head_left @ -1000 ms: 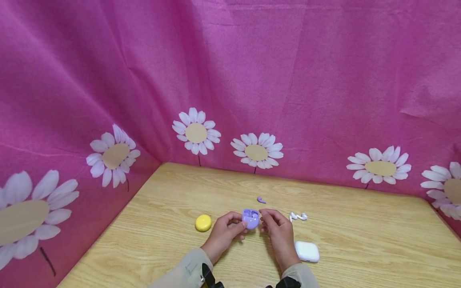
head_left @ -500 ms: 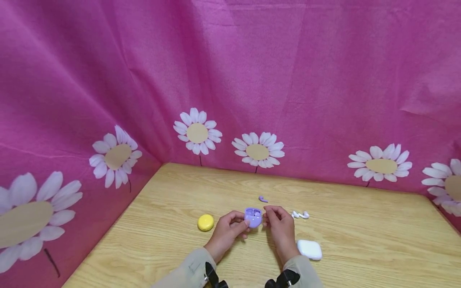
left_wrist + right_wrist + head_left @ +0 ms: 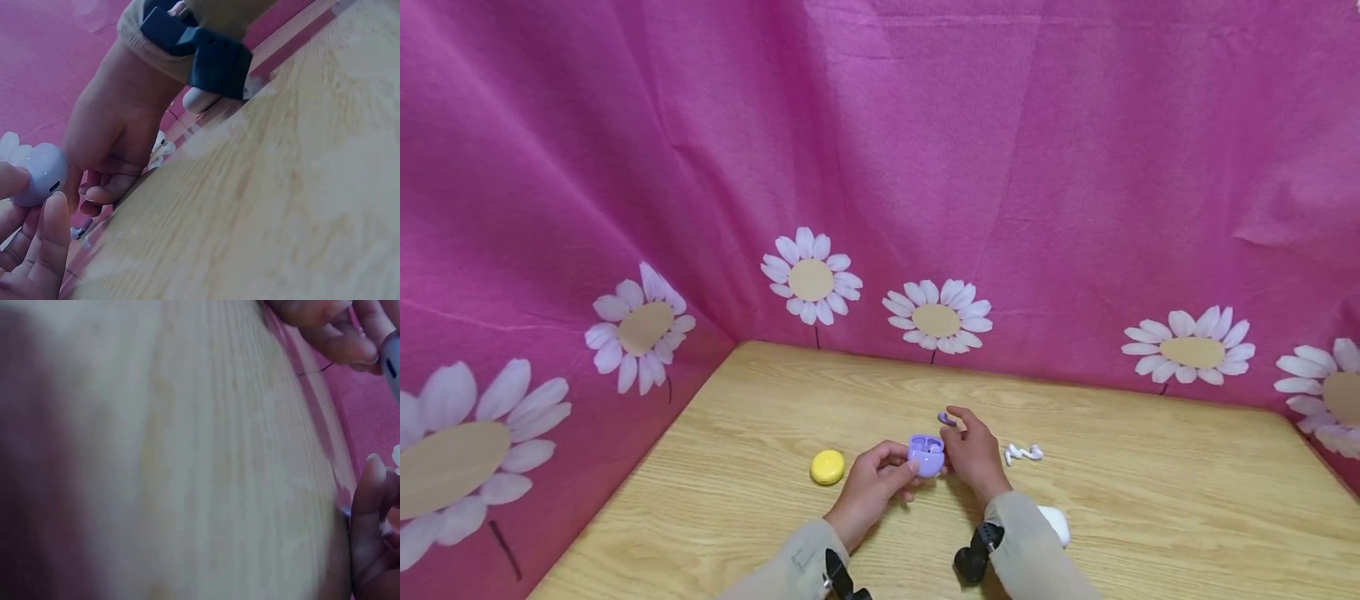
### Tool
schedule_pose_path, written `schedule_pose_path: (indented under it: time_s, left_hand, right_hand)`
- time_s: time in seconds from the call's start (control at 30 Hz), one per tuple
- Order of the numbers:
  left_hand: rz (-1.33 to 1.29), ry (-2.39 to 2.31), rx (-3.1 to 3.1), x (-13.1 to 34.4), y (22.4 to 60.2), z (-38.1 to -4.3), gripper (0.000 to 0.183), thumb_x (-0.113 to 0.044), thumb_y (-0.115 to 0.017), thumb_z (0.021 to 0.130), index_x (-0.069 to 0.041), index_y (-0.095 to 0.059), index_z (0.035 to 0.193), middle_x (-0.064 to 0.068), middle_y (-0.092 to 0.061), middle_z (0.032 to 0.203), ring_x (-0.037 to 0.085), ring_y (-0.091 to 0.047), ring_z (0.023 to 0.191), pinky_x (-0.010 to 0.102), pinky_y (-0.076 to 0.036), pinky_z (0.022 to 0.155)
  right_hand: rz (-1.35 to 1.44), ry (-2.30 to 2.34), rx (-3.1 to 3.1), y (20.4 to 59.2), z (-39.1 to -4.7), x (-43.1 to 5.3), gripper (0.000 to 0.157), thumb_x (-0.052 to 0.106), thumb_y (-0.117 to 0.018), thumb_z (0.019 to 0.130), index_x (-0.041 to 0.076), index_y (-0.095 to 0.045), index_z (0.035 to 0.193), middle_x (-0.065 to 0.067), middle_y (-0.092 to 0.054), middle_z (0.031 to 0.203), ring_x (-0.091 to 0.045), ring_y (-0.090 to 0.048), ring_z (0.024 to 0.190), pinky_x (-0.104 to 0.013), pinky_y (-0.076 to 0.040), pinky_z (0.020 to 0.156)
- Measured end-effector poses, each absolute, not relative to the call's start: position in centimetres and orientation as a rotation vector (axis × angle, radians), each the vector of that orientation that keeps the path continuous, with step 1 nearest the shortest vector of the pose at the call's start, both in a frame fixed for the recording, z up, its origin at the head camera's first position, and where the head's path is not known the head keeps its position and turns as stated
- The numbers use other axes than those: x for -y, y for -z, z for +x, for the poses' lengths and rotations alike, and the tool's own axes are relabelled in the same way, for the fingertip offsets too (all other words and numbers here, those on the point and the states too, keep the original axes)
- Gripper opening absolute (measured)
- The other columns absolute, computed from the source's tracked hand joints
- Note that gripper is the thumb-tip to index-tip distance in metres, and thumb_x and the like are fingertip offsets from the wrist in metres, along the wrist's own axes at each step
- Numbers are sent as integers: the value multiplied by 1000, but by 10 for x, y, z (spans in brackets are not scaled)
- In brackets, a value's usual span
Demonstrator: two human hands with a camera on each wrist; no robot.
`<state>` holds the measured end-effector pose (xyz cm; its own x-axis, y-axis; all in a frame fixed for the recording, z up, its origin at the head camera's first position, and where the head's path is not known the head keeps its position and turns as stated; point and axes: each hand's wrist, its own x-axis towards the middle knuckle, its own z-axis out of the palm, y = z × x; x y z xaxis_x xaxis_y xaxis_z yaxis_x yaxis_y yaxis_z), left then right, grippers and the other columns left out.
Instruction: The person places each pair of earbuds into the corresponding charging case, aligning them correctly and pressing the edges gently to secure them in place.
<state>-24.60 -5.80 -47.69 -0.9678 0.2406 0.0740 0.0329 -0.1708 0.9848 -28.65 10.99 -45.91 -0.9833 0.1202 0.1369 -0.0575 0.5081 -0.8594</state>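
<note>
My left hand (image 3: 871, 483) holds a purple earbud case (image 3: 927, 463) between thumb and fingers, lid up and its inside facing me. Whether an earbud sits in it is too small to tell. Just beyond the case, a purple earbud (image 3: 947, 419) lies on the table. My right hand (image 3: 974, 454) reaches over to it, thumb and forefinger spread close around it. In the left wrist view the earbud (image 3: 80, 231) shows just below the right hand's fingers (image 3: 100, 194). The right wrist view catches the case (image 3: 392, 362) only at its edge.
A round yellow case (image 3: 827, 467) lies left of my left hand. White earbuds (image 3: 1022, 453) rest to the right of my right hand. A white case (image 3: 1056, 525) is partly covered by the right sleeve. Pink flowered cloth (image 3: 1037, 208) stands behind the wooden table (image 3: 1150, 483).
My right hand has left the case's right side and moved forward to the purple earbud. Its sleeve now covers part of the white case. The left hand holds the purple case much as before.
</note>
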Motion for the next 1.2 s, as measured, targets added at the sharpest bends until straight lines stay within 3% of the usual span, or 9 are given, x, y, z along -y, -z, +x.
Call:
schedule_pose_path:
  time_s: [0.17,0.3,0.43,0.63,0.87,0.97,1.2]
  left_hand:
    - [323,-2288,-1925,59,477,-246,27,-9,-67,90,9,-58,109,7,-61,90,16,-63,77,25,-56,62]
    - [329,-2283,-1927,59,476,-245,28,-9,-66,90,10,-58,109,7,-60,90,15,-63,78,24,-56,63]
    - [331,-2271,-1934,59,476,-244,28,-9,-66,90,10,-57,109,7,-60,90,15,-63,78,24,-56,63]
    - [306,-2258,-1947,59,474,-244,27,-9,-66,90,9,-58,109,7,-61,90,16,-63,78,24,-56,63]
    - [301,-2260,-1947,59,472,-245,26,-9,-66,90,9,-59,109,7,-62,90,17,-63,79,24,-55,62]
    - [294,-2262,-1943,59,472,-244,27,-9,-67,90,9,-59,109,6,-62,90,16,-63,79,24,-55,63]
    - [289,-2250,-1946,60,472,-244,27,-10,-67,91,8,-59,109,7,-61,90,16,-62,79,25,-56,63]
  right_hand:
    - [-20,-1244,2678,457,-295,-109,44,11,-60,89,4,-55,132,-14,-70,89,-25,-64,83,-43,-53,79]
    - [-38,-1208,2701,457,-297,-110,43,10,-60,86,3,-58,129,-17,-70,94,-30,-64,87,-45,-53,82]
    - [-85,-1241,2676,459,-298,-110,37,10,-61,84,3,-64,121,-17,-71,93,-25,-64,73,-37,-54,71]
    - [-176,-1446,2602,463,-299,-106,24,10,-64,87,2,-67,109,-7,-65,68,-9,-50,39,-23,-46,39]
    - [-230,-1512,2565,462,-298,-104,14,8,-66,86,0,-65,97,-5,-61,64,-7,-49,36,-23,-45,36]
    - [-244,-1448,2608,461,-298,-103,13,9,-67,85,0,-64,94,-9,-64,71,-12,-54,42,-24,-48,40]
    - [-208,-1170,2728,454,-292,-103,10,12,-69,82,2,-68,84,-14,-69,84,-29,-62,79,-38,-51,70]
